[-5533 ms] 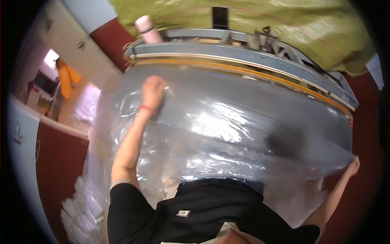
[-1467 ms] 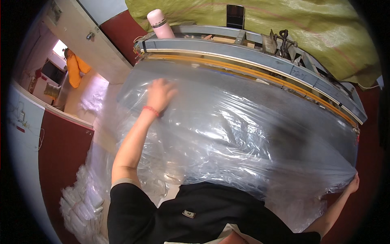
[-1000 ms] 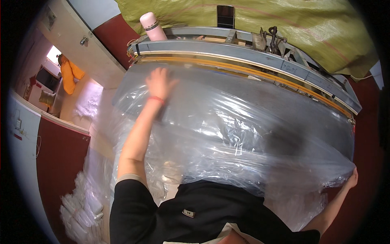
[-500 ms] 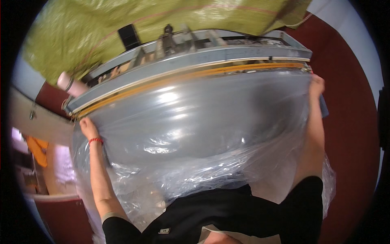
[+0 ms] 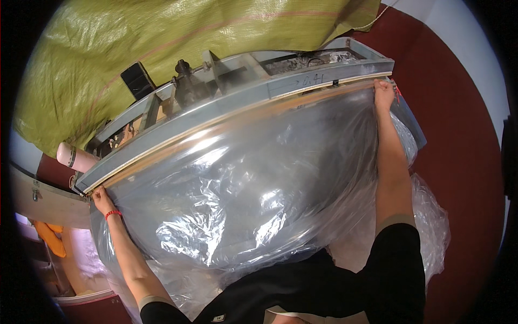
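Note:
A wide sheet of clear plastic film (image 5: 237,178) stretches between my two hands and drapes toward my body in shiny folds. My left hand (image 5: 102,201), with a red bead bracelet at the wrist, is closed on the film's far left corner. At the far right corner, my right hand (image 5: 383,96) grips the film with closed fingers. The film's far edge lies over the orange strip along the near side of a long grey metal machine frame (image 5: 237,95). Both hands are close against that frame's near edge.
A yellow-green woven sheet (image 5: 216,27) covers the area behind the frame. On it rests a black phone (image 5: 138,80). A pink bottle (image 5: 77,157) lies by the frame's left end. More crumpled film (image 5: 431,227) hangs at right above the dark red floor (image 5: 458,162).
Both hands have moved left in view, the left lower and the right slightly higher. The film's far edge now covers most of the orange strip, and its surface is more wrinkled.

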A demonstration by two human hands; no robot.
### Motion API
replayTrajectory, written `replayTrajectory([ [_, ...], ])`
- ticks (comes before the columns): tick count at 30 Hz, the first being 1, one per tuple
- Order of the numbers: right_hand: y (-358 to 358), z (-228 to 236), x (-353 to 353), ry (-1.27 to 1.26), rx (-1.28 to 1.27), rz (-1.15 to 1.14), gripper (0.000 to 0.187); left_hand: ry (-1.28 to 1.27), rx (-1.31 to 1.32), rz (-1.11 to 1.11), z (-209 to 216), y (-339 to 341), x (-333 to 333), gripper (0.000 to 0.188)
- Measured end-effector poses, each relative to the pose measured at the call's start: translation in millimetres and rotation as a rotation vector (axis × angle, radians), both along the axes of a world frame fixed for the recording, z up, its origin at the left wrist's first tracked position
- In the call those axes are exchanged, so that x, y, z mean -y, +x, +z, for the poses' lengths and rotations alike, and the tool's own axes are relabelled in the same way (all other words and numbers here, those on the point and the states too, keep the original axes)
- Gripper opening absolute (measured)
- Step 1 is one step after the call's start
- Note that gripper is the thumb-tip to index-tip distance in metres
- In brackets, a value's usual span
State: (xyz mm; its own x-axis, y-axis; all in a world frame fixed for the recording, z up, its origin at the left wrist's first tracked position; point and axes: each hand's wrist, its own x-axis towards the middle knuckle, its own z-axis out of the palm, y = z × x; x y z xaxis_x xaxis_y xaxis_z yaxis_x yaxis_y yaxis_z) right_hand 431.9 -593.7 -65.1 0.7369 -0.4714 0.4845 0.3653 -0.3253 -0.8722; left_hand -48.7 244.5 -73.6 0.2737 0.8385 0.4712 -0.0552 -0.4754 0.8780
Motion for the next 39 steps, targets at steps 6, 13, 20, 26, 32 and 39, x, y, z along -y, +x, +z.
replayTrajectory([
  [6,-26,26,-24,0.240,-0.038,0.020,0.009,-0.181,0.007,0.103,18,-14,21,0.016],
  [13,-33,29,-11,0.195,-0.069,0.073,0.014,-0.195,0.059,0.088,16,-15,18,0.009],
  [20,-107,70,5,-0.199,-0.108,-0.024,0.025,0.029,-0.210,-0.224,71,-57,85,0.004],
  [26,-125,89,31,-0.513,0.201,-0.390,0.024,0.057,-0.172,-0.355,124,-91,169,0.004],
  [32,-286,173,-286,-0.475,0.263,0.708,0.023,-0.035,-0.092,-0.386,150,-141,218,0.006],
  [39,-410,130,-480,-0.541,0.493,1.681,0.018,0.152,-0.171,-0.372,172,-176,248,0.012],
])
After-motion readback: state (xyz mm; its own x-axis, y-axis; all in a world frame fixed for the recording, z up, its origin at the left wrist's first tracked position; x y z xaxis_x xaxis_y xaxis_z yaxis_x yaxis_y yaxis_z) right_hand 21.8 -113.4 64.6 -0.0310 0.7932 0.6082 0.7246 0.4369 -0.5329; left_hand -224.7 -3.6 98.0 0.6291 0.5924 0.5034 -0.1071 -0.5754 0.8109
